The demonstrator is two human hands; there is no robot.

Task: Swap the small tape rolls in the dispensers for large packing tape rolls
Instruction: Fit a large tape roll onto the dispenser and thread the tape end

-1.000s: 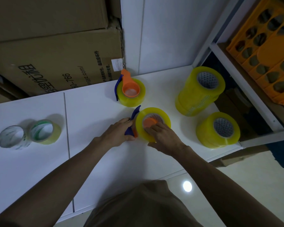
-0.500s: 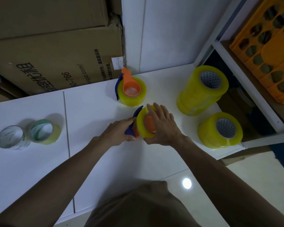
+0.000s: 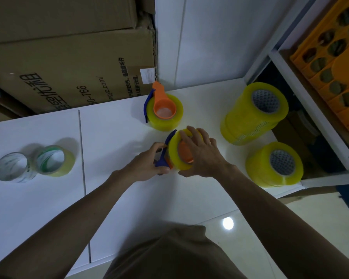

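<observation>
Two hands meet on the near dispenser (image 3: 163, 158) mid-table: your left hand (image 3: 147, 166) pinches its blue handle, your right hand (image 3: 204, 156) wraps the large yellow roll (image 3: 174, 152) mounted on it. Just behind stands the second loaded dispenser (image 3: 163, 111); two small rolls (image 3: 33, 164) lie far left.
</observation>
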